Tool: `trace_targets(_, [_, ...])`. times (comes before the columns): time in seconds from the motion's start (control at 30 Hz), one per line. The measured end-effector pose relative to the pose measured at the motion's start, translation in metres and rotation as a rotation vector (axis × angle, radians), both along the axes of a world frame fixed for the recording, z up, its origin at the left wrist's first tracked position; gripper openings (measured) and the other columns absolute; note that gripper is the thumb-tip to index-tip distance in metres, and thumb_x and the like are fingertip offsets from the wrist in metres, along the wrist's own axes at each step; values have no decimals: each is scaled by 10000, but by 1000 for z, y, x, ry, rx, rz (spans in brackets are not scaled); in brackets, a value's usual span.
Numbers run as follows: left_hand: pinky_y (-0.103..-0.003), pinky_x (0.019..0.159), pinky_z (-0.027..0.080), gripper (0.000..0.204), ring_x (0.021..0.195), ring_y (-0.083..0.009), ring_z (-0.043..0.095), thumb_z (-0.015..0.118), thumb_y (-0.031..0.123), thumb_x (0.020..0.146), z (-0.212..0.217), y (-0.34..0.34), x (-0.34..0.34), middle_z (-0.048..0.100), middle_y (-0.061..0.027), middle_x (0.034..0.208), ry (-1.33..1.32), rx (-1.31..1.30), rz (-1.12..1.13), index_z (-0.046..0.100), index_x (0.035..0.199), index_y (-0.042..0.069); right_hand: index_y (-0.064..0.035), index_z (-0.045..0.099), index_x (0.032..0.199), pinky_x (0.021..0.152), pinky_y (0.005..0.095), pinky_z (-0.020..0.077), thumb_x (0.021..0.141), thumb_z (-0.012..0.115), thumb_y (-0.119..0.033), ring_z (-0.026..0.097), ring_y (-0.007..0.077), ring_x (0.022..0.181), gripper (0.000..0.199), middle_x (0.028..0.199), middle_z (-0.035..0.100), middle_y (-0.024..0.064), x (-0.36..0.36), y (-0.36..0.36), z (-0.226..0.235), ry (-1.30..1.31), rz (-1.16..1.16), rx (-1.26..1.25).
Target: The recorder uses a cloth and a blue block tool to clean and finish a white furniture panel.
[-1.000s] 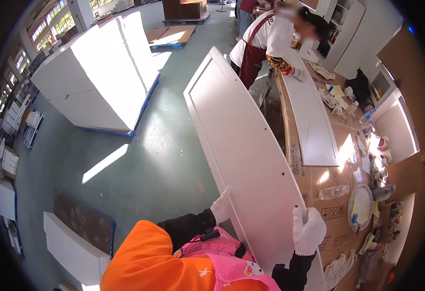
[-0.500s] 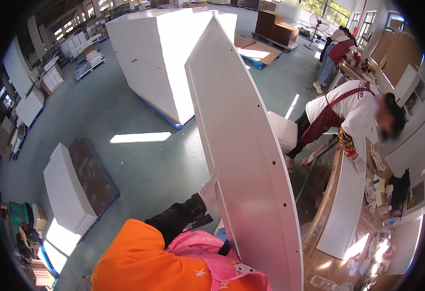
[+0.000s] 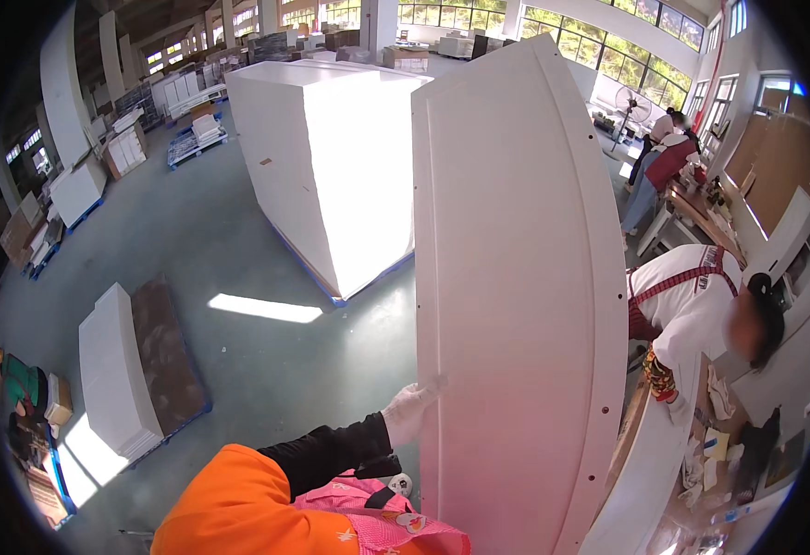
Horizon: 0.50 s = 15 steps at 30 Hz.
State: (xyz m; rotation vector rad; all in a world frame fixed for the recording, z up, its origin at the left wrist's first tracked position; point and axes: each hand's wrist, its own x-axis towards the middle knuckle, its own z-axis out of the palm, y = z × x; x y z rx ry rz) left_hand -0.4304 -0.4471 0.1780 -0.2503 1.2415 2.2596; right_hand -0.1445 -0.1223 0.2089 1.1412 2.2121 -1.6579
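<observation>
One tall white panel (image 3: 516, 305) is being held upright at centre-right, near the wearer, with its top edge reaching the far upper part of the view. Its left edge is being gripped by the left hand (image 3: 411, 412), which is gloved in white, with fingers wrapped onto the edge low down. The right hand is being hidden behind the panel; its state cannot be told. An orange sleeve (image 3: 238, 504) with a black cuff is being seen at the near lower edge, above a pink patterned apron (image 3: 377, 518).

A large stack of white boards (image 3: 331, 166) on a blue pallet is being lit by sunlight at far centre, behind the panel's left edge. A smaller pile of white and brown boards (image 3: 132, 370) is being kept on the green floor (image 3: 238, 370) at near left. At right, a worktop (image 3: 645, 472) is being leaned over by a person in a white shirt and red-striped apron (image 3: 692, 305). Another person (image 3: 659, 166) is being seen bent at far right.
</observation>
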Motion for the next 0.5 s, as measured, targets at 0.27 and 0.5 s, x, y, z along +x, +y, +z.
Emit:
trace_targets(0.27, [-352,1015,438,710,1208,-166,538,669,566,903,39,-6,-62,587,-80,1312,9,-107,-177,551,1342,21,21,578,1216,854,401,495,956,604,-170,643,326,983,323,1055,670,217,-184,-59,13,126,183,-65])
trace_targets(0.5, [-346,1087,363,672,1240,-157,496,683,528,909,0,-84,-160,601,-84,1279,140,51,-129,572,1301,-6,21,580,1215,866,394,488,960,600,-182,637,315,997,326,1067,668,210,-326,-156,17,186,290,-84])
